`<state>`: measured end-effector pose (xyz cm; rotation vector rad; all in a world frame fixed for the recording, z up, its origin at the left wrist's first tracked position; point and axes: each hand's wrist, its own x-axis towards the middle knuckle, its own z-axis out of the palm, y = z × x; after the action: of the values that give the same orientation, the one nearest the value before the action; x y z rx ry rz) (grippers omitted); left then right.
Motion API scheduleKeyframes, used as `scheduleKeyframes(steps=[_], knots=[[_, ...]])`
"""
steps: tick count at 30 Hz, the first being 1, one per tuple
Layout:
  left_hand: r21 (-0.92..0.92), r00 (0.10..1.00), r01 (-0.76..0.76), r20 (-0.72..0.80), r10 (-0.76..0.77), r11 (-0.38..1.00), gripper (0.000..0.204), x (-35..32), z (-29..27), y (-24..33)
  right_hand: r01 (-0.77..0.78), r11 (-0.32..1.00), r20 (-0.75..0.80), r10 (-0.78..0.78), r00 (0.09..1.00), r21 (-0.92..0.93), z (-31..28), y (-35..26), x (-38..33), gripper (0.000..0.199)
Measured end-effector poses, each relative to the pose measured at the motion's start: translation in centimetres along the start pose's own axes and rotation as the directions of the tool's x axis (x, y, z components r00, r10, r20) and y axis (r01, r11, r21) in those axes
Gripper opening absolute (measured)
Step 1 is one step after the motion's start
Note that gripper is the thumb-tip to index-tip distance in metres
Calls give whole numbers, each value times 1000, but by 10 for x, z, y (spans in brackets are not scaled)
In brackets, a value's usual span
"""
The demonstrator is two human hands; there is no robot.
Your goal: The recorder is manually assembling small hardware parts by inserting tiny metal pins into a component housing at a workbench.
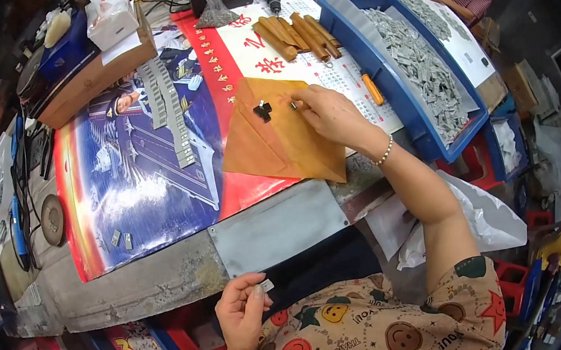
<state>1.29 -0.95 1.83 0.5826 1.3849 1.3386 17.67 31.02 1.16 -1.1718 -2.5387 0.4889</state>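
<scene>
Past your tan printed shirt (387,309), your left hand (241,309) pinches a grey block (267,285); your right hand (334,115) pinches a dark piece (294,105), black blocks (264,112) at nine o'clock.

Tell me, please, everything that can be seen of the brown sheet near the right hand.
The brown sheet is yellowish, thin and roughly four-sided; it looks like paper, perhaps a flattened envelope, with creases in its left part. It lies mostly flat over the red-and-white poster, near the front edge of the table. Small black parts rest on its upper left area. The right hand covers some of its upper right; whether the fingers touch it, I cannot tell.
</scene>
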Motion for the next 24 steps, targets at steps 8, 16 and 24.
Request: scheduleKeyframes(steps=[8,16,24], knots=[[-11,1000,12,8,-12,1000,19,3,1,-1,36,999,131,-35,991,-6,-7,15,23,12],[12,999,22,48,-23,1000,18,2,3,-5,47,996,209,-61,976,73,-15,13,34,9],[26,996,38,78,-39,999,18,5,7,-4,-28,989,114,11,993,147,-11,10,31,10]])
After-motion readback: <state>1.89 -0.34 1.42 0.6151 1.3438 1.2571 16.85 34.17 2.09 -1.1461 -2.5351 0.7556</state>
